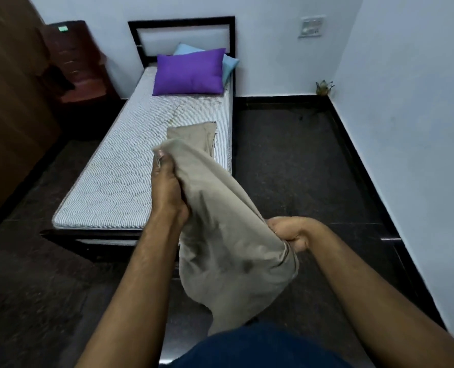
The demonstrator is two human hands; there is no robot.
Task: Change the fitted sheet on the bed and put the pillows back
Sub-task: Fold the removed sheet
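From the head view, the left hand (167,187) and the right hand (290,235) each grip a bunched beige sheet (220,235) held at the foot of the bed (109,181). At 12 o'clock, a purple pillow (190,73) leans on a blue pillow (229,65) upon the bare striped mattress.

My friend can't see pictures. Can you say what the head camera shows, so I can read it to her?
A person's left hand and right hand grip a bunched beige sheet at the foot of a narrow bed. The striped mattress is bare, with a purple pillow in front of a blue pillow at the headboard.
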